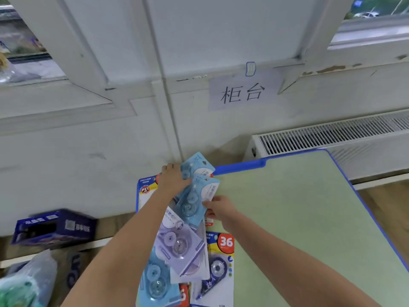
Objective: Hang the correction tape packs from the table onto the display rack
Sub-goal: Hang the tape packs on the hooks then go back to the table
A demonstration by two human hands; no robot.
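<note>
L hand (171,178) grips upper blue pack (197,166); R hand (219,209) pinches lower blue pack (192,202) at its right edge. Both packs sit over table's (298,218) far-left corner, long axes running up-right. I see no rack; R hand nearer me.

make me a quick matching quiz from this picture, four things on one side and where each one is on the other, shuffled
Things:
1. light blue pack
2. purple pack
3. dark blue box
4. paper sign

Places:
A. stuck on the wall
B. on the floor, left of the table
C. held in both hands
D. lying on the pile under the forearms

Pairs: 1-C, 2-D, 3-B, 4-A
</note>
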